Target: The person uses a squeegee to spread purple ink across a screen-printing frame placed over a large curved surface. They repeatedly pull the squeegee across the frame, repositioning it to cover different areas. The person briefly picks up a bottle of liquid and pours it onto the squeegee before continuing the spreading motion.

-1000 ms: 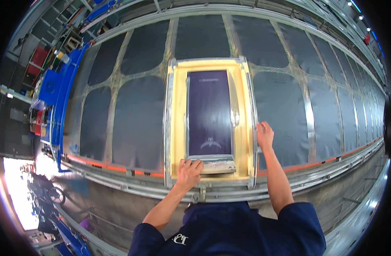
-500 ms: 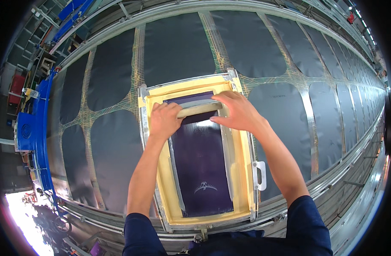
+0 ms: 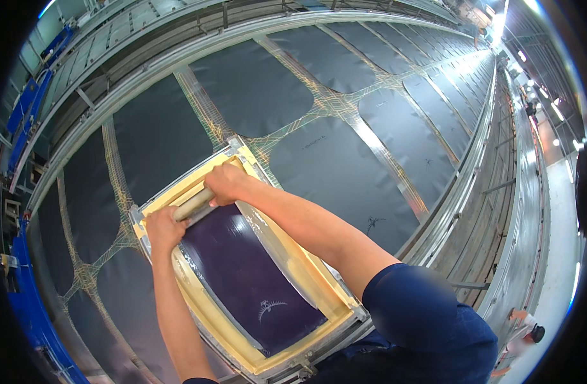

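Note:
A screen-printing frame [image 3: 319, 285] with yellow-taped inner edges lies on the dark fabric panels in front of me. Its mesh [image 3: 242, 262] looks dark purple and glossy, with a pale crest-like motif [image 3: 271, 309] near the close end. Across the far end of the mesh sits a squeegee [image 3: 195, 205] with a pale, rounded handle. My left hand [image 3: 163, 228] is closed around the handle's left end. On its right end, my right hand [image 3: 225, 183] has its fingers wrapped over the handle. The squeegee's lower edge is partly hidden by my hands.
Dark fabric panels [image 3: 338, 169] run in rows along a long table, with patterned strips between them. Metal rails [image 3: 460, 217] border the table on the right. Blue equipment [image 3: 31, 326] stands at the left. Another person [image 3: 521, 336] is at the lower right.
The view has swung to the right, so the frame appears lower left and tilted. My right hand, whose fingers were spread at the handle, has closed around it. The squeegee remains at the far end.

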`<action>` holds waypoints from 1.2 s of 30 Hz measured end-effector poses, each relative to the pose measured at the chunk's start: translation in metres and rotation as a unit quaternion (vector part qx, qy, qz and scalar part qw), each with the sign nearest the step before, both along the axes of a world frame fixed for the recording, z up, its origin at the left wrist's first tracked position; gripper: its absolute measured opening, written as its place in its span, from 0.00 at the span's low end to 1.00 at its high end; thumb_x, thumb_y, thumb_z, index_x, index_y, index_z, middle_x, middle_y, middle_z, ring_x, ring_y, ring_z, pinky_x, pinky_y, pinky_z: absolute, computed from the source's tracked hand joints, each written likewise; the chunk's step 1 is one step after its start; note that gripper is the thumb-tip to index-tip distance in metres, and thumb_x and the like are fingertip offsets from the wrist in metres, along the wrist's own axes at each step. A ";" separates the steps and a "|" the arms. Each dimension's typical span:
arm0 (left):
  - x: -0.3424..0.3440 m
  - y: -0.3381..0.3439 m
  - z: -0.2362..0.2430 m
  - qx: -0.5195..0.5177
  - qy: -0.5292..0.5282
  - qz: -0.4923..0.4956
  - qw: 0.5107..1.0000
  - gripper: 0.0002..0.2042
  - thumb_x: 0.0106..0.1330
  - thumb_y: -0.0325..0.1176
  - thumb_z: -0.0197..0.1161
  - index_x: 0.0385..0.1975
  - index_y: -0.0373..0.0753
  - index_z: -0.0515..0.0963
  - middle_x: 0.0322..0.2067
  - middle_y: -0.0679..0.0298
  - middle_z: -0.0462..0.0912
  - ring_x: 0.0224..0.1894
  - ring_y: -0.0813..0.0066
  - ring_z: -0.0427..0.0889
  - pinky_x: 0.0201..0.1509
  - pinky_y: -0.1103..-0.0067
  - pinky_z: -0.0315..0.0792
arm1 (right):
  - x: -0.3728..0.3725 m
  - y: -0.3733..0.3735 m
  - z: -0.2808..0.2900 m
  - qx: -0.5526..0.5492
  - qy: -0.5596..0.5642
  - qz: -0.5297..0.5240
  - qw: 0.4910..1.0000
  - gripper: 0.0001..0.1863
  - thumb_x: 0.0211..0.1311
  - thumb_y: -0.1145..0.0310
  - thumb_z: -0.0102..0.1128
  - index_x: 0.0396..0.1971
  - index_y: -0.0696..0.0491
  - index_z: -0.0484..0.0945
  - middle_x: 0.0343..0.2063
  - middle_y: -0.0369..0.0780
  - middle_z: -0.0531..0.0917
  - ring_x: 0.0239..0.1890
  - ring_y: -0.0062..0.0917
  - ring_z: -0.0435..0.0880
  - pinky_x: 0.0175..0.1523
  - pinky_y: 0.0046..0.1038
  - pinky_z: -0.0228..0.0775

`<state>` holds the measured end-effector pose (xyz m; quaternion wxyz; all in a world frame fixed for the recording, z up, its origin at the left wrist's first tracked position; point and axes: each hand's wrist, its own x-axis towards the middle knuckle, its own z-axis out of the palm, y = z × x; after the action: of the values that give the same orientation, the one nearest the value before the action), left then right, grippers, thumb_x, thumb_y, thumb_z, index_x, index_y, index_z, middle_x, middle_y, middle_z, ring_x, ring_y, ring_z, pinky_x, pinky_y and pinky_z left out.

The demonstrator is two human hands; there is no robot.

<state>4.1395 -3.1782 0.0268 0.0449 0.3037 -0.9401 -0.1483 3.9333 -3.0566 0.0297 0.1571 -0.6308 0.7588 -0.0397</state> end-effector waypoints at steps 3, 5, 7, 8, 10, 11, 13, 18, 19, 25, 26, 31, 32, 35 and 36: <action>0.023 0.040 -0.006 -0.012 -0.019 -0.009 1.000 0.12 0.52 0.43 0.77 0.28 0.43 0.86 0.31 0.58 0.87 0.39 0.53 0.85 0.48 0.61 0.73 | 0.022 0.036 -0.007 0.012 -0.004 0.010 1.000 0.22 0.51 0.48 0.77 0.36 0.51 0.88 0.33 0.43 0.90 0.43 0.40 0.89 0.53 0.40 0.78; 0.048 0.080 -0.005 -0.047 -0.011 -0.019 0.999 0.11 0.52 0.43 0.77 0.29 0.45 0.86 0.33 0.61 0.87 0.40 0.57 0.85 0.49 0.61 0.72 | 0.046 0.074 -0.012 0.007 -0.005 0.017 1.000 0.21 0.51 0.47 0.76 0.35 0.49 0.87 0.30 0.42 0.89 0.41 0.41 0.89 0.52 0.40 0.78; 0.073 0.122 -0.009 -0.014 -0.015 -0.033 0.999 0.10 0.54 0.44 0.75 0.30 0.47 0.87 0.33 0.64 0.87 0.39 0.60 0.86 0.50 0.61 0.72 | 0.064 0.116 -0.020 -0.008 0.012 0.033 0.999 0.20 0.51 0.47 0.76 0.31 0.49 0.87 0.27 0.41 0.88 0.38 0.41 0.89 0.51 0.41 0.78; 0.086 0.146 -0.011 -0.046 0.024 -0.042 0.998 0.09 0.55 0.43 0.75 0.30 0.47 0.87 0.33 0.65 0.87 0.39 0.61 0.86 0.50 0.62 0.72 | 0.082 0.142 -0.023 0.004 0.027 0.046 0.999 0.20 0.51 0.47 0.75 0.30 0.49 0.87 0.26 0.41 0.87 0.36 0.41 0.88 0.50 0.41 0.78; 0.122 0.195 -0.017 -0.062 0.032 -0.039 0.997 0.07 0.56 0.42 0.73 0.29 0.48 0.86 0.32 0.66 0.87 0.39 0.63 0.86 0.49 0.63 0.72 | 0.112 0.192 -0.028 -0.002 -0.029 0.010 1.000 0.19 0.50 0.47 0.75 0.26 0.49 0.86 0.25 0.41 0.86 0.36 0.43 0.87 0.47 0.45 0.77; 0.144 0.221 -0.020 -0.068 0.046 -0.042 0.996 0.06 0.56 0.40 0.72 0.29 0.48 0.86 0.32 0.67 0.86 0.38 0.63 0.86 0.49 0.63 0.72 | 0.126 0.219 -0.029 0.003 -0.056 0.023 0.998 0.18 0.51 0.50 0.76 0.29 0.50 0.87 0.27 0.44 0.86 0.36 0.42 0.87 0.47 0.42 0.79; 0.170 0.262 -0.019 0.002 0.050 -0.056 0.997 0.05 0.53 0.36 0.72 0.28 0.47 0.85 0.31 0.67 0.85 0.37 0.63 0.85 0.48 0.65 0.71 | 0.153 0.270 -0.022 -0.067 -0.035 0.037 0.996 0.16 0.50 0.54 0.77 0.31 0.50 0.86 0.27 0.43 0.86 0.37 0.39 0.87 0.50 0.40 0.76; 0.213 0.334 -0.004 0.001 0.072 -0.039 0.997 0.11 0.45 0.32 0.76 0.31 0.46 0.86 0.32 0.69 0.86 0.36 0.66 0.84 0.49 0.68 0.70 | 0.200 0.344 -0.004 -0.091 -0.053 0.045 0.993 0.14 0.49 0.57 0.78 0.31 0.49 0.86 0.28 0.40 0.87 0.40 0.35 0.86 0.54 0.36 0.71; 0.215 0.337 -0.002 -0.004 0.062 -0.044 0.997 0.13 0.46 0.33 0.77 0.33 0.46 0.87 0.33 0.69 0.87 0.36 0.67 0.84 0.50 0.68 0.69 | 0.201 0.346 -0.001 -0.099 -0.052 0.052 0.992 0.14 0.50 0.57 0.77 0.31 0.49 0.86 0.28 0.40 0.87 0.40 0.35 0.86 0.55 0.36 0.71; 0.159 0.246 0.001 -0.010 -0.018 -0.034 0.999 0.11 0.54 0.43 0.75 0.33 0.48 0.86 0.34 0.69 0.87 0.40 0.68 0.85 0.53 0.67 0.67 | 0.142 0.252 0.004 -0.016 -0.018 0.061 0.998 0.16 0.54 0.51 0.76 0.32 0.47 0.87 0.25 0.40 0.86 0.36 0.37 0.87 0.53 0.38 0.74; 0.141 0.218 0.002 -0.022 -0.023 -0.029 0.999 0.11 0.55 0.45 0.74 0.33 0.48 0.86 0.34 0.69 0.87 0.40 0.68 0.85 0.53 0.67 0.67 | 0.125 0.222 0.004 -0.015 -0.003 0.058 0.998 0.18 0.54 0.47 0.75 0.33 0.47 0.87 0.26 0.41 0.87 0.36 0.40 0.88 0.50 0.40 0.76; 0.045 0.074 0.010 -0.028 -0.068 -0.020 0.997 0.13 0.56 0.45 0.75 0.37 0.48 0.87 0.35 0.65 0.88 0.43 0.64 0.86 0.56 0.64 0.68 | 0.033 0.071 0.006 0.018 0.009 0.039 0.999 0.21 0.55 0.46 0.75 0.37 0.47 0.88 0.30 0.43 0.89 0.40 0.42 0.89 0.52 0.41 0.78; 0.028 0.048 0.011 -0.027 -0.076 -0.018 0.997 0.13 0.57 0.46 0.74 0.37 0.48 0.87 0.36 0.64 0.88 0.44 0.63 0.86 0.57 0.63 0.68 | 0.018 0.044 0.007 0.027 0.007 0.035 0.999 0.21 0.55 0.46 0.75 0.39 0.47 0.88 0.31 0.44 0.89 0.41 0.42 0.89 0.53 0.41 0.79; -0.009 -0.007 0.013 -0.044 -0.048 -0.015 0.998 0.18 0.54 0.51 0.76 0.38 0.47 0.88 0.34 0.56 0.89 0.43 0.54 0.86 0.55 0.62 0.72 | -0.019 -0.011 0.010 0.035 0.006 0.002 0.999 0.26 0.52 0.45 0.76 0.45 0.48 0.88 0.39 0.47 0.89 0.48 0.44 0.88 0.54 0.42 0.81; -0.017 -0.020 0.013 -0.055 -0.047 -0.020 0.997 0.19 0.53 0.51 0.77 0.39 0.46 0.88 0.34 0.54 0.89 0.44 0.53 0.86 0.55 0.61 0.73 | -0.028 -0.025 0.010 0.037 0.002 0.016 0.999 0.28 0.51 0.45 0.77 0.45 0.49 0.88 0.40 0.48 0.89 0.48 0.45 0.88 0.54 0.43 0.81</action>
<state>4.1224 -3.1979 0.0398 0.0140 0.2881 -0.9539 -0.0828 3.9056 -3.0812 0.0397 0.1798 -0.6364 0.7501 -0.0076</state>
